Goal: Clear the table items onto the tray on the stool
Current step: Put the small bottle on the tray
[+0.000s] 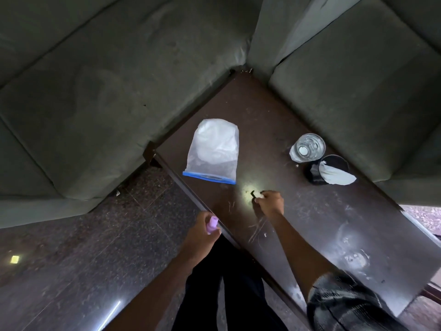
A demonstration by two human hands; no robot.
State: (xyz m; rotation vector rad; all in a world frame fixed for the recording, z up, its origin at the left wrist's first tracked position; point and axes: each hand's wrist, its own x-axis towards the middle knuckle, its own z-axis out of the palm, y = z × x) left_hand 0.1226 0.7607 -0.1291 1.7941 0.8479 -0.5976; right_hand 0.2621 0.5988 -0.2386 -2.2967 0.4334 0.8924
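Note:
My left hand point(202, 231) is closed around a small pink tube point(212, 225) just off the near edge of the dark wooden table point(310, 223). My right hand point(270, 201) rests on the tabletop, its fingertips pinched at a small black object point(253, 194). A clear zip bag with a blue seal point(214, 151) lies flat farther back on the table. At the right stand a drinking glass point(308, 147) and a black cup point(325, 169) with a white tissue point(336, 176) hanging out of it. No tray or stool is in view.
Grey sofa cushions point(95, 103) wrap the table on the left and far side, and another sofa point(370, 80) lines the right. Speckled stone floor point(83, 247) lies at lower left. My dark trousers point(226, 283) stand against the table's near edge.

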